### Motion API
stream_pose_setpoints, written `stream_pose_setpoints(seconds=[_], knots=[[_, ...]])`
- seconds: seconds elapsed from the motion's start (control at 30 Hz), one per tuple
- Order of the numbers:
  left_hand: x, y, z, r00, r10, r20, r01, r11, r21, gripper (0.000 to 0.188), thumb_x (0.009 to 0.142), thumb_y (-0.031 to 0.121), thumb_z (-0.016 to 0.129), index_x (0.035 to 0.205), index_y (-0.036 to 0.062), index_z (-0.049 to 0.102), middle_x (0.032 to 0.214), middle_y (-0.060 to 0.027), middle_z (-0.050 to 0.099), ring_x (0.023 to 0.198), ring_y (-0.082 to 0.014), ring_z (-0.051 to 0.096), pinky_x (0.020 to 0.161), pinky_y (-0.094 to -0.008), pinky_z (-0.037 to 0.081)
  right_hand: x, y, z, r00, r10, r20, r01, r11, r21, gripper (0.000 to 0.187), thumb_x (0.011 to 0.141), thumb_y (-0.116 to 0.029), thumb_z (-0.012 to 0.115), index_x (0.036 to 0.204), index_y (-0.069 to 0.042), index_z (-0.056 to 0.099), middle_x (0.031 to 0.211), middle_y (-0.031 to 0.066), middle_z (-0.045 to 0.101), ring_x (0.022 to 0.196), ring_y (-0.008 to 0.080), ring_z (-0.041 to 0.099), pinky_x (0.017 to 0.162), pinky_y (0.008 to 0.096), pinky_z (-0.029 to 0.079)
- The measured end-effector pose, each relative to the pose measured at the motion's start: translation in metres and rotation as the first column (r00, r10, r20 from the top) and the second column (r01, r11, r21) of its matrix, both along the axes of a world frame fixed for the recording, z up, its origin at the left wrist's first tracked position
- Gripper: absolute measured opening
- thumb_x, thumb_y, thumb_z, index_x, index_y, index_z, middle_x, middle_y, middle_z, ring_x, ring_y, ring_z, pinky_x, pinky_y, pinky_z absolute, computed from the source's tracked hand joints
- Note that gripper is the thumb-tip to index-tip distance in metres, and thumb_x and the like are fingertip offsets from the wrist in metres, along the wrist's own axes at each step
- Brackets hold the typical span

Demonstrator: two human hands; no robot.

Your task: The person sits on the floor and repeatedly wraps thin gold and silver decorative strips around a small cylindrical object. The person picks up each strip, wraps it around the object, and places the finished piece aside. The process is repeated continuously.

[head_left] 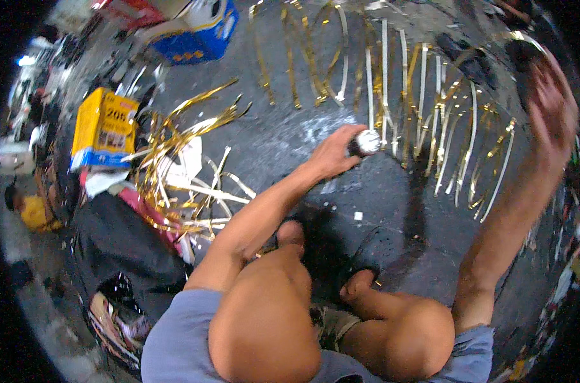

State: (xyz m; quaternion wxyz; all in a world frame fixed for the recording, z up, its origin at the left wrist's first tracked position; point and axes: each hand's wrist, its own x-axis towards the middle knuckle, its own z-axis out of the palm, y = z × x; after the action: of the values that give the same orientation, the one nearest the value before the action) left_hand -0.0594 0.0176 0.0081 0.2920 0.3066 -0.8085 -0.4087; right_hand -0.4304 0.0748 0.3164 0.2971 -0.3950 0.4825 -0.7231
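Note:
My left hand (333, 153) is closed round a small cylinder (368, 142) with a shiny silver top and a dark side, low over the dark floor. Just to its right begins a row of gold and white strips (440, 121), laid side by side and running away from me. On the far right, my right hand (552, 112) is raised and smeared by motion. A pale curved line shows near its fingertips, but whether the fingers hold it cannot be made out. A loose heap of gold and white strips (168, 172) lies to the left of my left forearm.
At the left stands a yellow and blue box (108, 127); a blue and white carton (197, 32) is farther back. Black cloth or a bag (121, 236) lies beside my left leg. More looped gold strips (303, 54) lie at the far middle, and a small white square (358, 216) near my feet.

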Motion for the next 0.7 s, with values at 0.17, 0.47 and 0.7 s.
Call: stream_pose_setpoints(seconds=[0.17, 0.47, 0.7], knots=[[0.109, -0.011, -0.008, 0.819, 0.552, 0.156, -0.498, 0.819, -0.284, 0.06, 0.072, 0.006, 0.068, 0.131, 0.0004, 0.055, 0.124, -0.0216, 0.059, 0.118, -0.0412, 0.055, 0.107, -0.0481, 0.043, 0.017, -0.136, -0.023, 0.994, 0.015, 0.108, -0.01, 0.999, -0.046, 0.009, 0.091, -0.009, 0.066, 0.083, -0.008, 0.069, 0.073, 0.0012, 0.066, 0.063, 0.0107, 0.062, 0.057, 0.0231, 0.047], [0.274, 0.019, -0.006, 0.231, 0.598, 0.767, -0.658, 0.677, -0.329, 0.04, 0.077, 0.014, 0.072, 0.115, 0.0021, 0.065, 0.106, -0.0211, 0.068, 0.101, -0.0413, 0.066, 0.088, -0.0484, 0.053, 0.058, -0.101, -0.153, 0.849, -0.512, 0.133, 0.494, 0.857, 0.143, 0.008, 0.087, -0.007, 0.064, 0.082, -0.002, 0.067, 0.077, 0.0066, 0.066, 0.065, 0.0158, 0.061, 0.057, 0.0294, 0.044], [0.275, 0.015, -0.006, 0.224, 0.615, 0.756, -0.705, 0.638, -0.31, 0.02, 0.075, 0.014, 0.073, 0.093, 0.005, 0.073, 0.088, -0.021, 0.074, 0.088, -0.0435, 0.071, 0.081, -0.05, 0.055, 0.134, 0.013, -0.371, 0.794, -0.465, -0.393, 0.598, 0.477, 0.644, 0.026, 0.079, -0.012, 0.076, 0.099, -0.002, 0.063, 0.084, 0.0138, 0.07, 0.081, 0.0276, 0.069, 0.078, 0.0395, 0.053]])
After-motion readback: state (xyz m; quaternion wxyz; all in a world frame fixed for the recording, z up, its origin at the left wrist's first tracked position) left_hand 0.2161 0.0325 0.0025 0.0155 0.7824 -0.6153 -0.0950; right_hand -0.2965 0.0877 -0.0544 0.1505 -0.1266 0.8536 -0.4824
